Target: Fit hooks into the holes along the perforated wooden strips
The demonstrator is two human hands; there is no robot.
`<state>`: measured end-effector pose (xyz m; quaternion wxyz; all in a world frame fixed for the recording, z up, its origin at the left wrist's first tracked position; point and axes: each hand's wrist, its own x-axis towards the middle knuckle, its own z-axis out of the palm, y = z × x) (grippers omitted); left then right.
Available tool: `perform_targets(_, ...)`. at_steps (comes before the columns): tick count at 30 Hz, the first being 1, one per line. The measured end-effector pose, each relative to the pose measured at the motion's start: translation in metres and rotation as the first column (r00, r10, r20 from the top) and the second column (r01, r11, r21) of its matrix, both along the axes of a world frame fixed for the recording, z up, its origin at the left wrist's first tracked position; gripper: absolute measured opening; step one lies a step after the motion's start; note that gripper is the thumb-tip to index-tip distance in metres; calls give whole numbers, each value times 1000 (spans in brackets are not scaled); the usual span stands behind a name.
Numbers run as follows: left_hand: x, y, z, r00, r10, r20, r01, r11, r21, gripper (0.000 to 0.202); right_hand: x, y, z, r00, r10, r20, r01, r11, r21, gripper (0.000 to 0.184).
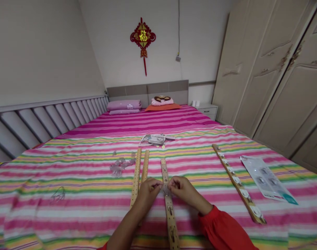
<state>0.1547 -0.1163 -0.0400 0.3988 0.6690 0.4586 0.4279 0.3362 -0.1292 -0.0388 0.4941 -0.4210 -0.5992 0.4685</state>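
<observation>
A narrow wooden strip with holes lies lengthwise on the striped bedsheet, with small metal hooks or clips fixed along it. Over its middle my left hand and my right hand meet from either side, fingertips pinched. Between them is something small and thin, perhaps a wire or metal piece, too fine to name. To the left of the strip are two more perforated wooden strips, partly behind my left hand. Farther right, another wooden strip carries a row of round white and metal pieces.
Clear plastic packaging lies at the right, and crumpled transparent pieces at the left. A packet rests beyond the strips. A thin wire coil is at far left. Rails edge the bed; wardrobes stand right.
</observation>
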Motion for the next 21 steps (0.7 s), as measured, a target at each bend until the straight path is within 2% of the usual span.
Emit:
perform_targets(2,1,1,-4,988,57,142,-34,987,-158,16,3,5,5,997,-57,-48,57,998,15,21)
perform_targets(3,1,3,-5,966,108,237,-42,962,-270,18,4,9,6,991,-105,-84,106,994,3,23)
perform_targets(5,4,5,-8,879,244,410,-28,884,-467,20,5,15,4,969,-199,-146,193,980,-54,29)
perform_targets(6,6,7,-9,827,307,472,-15,850,-527,20,5,18,2,961,-221,-166,208,974,-91,32)
perform_targets(8,12,10,-10,747,378,547,11,815,-579,19,1,23,-5,957,-204,-206,176,973,-149,35)
perform_targets(12,25,15,-11,676,436,595,36,786,-617,19,-9,30,-18,959,-116,-260,69,980,-185,37)
perform_targets(15,32,19,-11,682,446,580,9,787,-617,24,-12,35,-19,956,-130,-262,81,979,-189,37)
perform_targets(17,35,22,-11,715,399,575,-47,847,-529,29,-12,37,-16,952,-146,-269,100,979,-177,37)
perform_targets(19,36,25,-11,749,332,573,-124,920,-372,35,-11,38,-12,949,-147,-280,106,982,-155,36)
perform_targets(21,36,27,-11,780,283,558,-171,954,-245,39,-9,37,-9,945,-142,-296,104,985,-140,35)
